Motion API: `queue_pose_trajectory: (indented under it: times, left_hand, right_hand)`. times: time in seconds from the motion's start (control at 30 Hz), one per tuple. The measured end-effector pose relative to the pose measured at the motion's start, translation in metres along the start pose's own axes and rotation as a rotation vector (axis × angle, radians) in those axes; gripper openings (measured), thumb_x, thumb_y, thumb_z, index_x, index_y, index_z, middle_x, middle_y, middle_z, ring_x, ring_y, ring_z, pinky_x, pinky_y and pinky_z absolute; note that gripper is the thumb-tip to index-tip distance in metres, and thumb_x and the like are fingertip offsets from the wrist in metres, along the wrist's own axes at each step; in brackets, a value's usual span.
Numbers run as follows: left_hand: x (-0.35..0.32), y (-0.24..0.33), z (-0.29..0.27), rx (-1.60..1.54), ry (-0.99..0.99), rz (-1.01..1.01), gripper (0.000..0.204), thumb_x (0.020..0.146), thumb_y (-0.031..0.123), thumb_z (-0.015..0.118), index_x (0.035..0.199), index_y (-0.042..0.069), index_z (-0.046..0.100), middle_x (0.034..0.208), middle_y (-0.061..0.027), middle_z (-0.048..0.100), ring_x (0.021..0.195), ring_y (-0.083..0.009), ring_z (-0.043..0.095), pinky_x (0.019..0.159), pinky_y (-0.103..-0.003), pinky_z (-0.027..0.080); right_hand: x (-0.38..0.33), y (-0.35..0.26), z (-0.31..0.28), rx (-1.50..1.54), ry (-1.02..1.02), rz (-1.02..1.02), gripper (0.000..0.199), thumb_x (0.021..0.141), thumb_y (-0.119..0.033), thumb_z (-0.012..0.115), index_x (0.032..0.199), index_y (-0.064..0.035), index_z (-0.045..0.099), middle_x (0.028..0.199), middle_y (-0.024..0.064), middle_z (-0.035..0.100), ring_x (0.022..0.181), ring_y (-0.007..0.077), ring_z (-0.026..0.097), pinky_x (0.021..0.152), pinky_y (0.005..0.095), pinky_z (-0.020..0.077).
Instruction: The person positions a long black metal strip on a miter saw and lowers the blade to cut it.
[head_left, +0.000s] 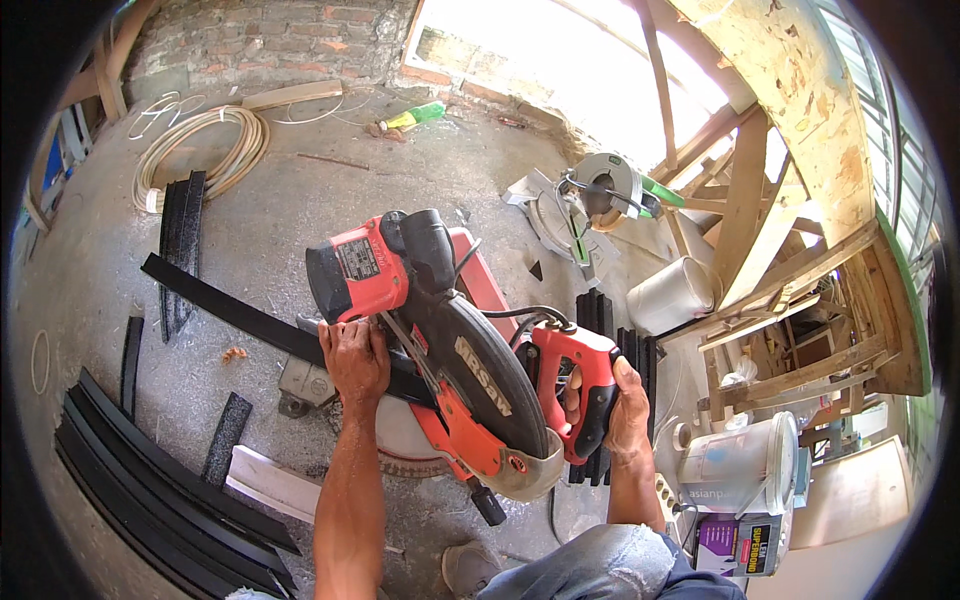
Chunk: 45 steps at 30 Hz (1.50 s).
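Note:
A red and black mitre saw [478, 362] stands on the floor in front of me, its round guard over the blade area. My right hand [628, 415] is closed round the saw's red handle [598, 362]. A long black profile strip [235, 313] lies across the saw's base, its far end sticking out to the left. My left hand [355, 365] grips this strip beside the saw, fingers curled over it below the motor. The guard and saw arm hide the strip's right end, and the blade's contact with it cannot be seen.
Black profile lengths [150, 485] lie at lower left, near a white strip [272, 484]. A second, green-handled mitre saw [600, 195] stands farther back. Buckets [735, 468] and wooden framing [750, 215] line the right. A coiled hose [205, 150] lies at far left.

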<state>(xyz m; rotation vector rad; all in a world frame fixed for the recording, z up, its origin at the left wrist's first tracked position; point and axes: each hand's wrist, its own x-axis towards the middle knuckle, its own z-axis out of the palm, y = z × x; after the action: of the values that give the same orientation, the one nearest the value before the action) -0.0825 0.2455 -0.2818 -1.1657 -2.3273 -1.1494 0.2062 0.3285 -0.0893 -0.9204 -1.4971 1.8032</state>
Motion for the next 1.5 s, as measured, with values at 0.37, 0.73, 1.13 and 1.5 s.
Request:
queue_pose_trajectory:
  times: [0.37,0.73,1.13,1.5]
  left_hand:
    - [-0.0003,0.0006,-0.001,0.008,0.015,0.005,0.025,0.096,0.019,0.054,0.091,0.0,0.068,0.09,-0.014,0.067,0.096,-0.0328,0.059,0.111,-0.054,0.032]
    - [-0.0015,-0.0019,0.0021,-0.012,0.009,-0.003,0.029,0.1,0.022,0.051,0.086,0.001,0.065,0.094,-0.0133,0.065,0.098,-0.0349,0.057,0.111,-0.053,0.032]
    - [0.0008,0.0025,-0.0022,-0.002,0.003,-0.004,0.025,0.096,0.019,0.054,0.089,0.0,0.068,0.089,-0.0141,0.067,0.095,-0.0331,0.059,0.111,-0.054,0.032]
    - [-0.0011,-0.0021,-0.0016,0.017,0.004,0.001,0.026,0.097,0.02,0.053,0.091,0.0,0.069,0.091,-0.0139,0.068,0.098,-0.0332,0.059,0.111,-0.055,0.032]
  right_hand:
    - [0.002,-0.0005,0.0006,-0.02,-0.008,-0.015,0.066,0.092,-0.064,0.052,0.091,0.0001,0.066,0.071,0.0115,0.066,0.056,0.019,0.064,0.052,0.0295,0.0522]
    - [0.0009,-0.0007,0.0016,-0.038,-0.006,-0.031,0.066,0.093,-0.064,0.051,0.091,0.0003,0.067,0.07,0.0113,0.065,0.055,0.0187,0.063,0.051,0.0289,0.0512]
    - [0.0014,0.0001,0.0003,-0.034,0.001,-0.028,0.066,0.094,-0.064,0.051,0.091,0.0002,0.067,0.07,0.0107,0.065,0.056,0.0179,0.063,0.051,0.0283,0.0512]
    - [0.0015,0.005,-0.0019,-0.005,-0.016,-0.016,0.065,0.094,-0.062,0.05,0.094,0.0015,0.067,0.073,0.0122,0.066,0.057,0.0186,0.064,0.051,0.0289,0.0529]
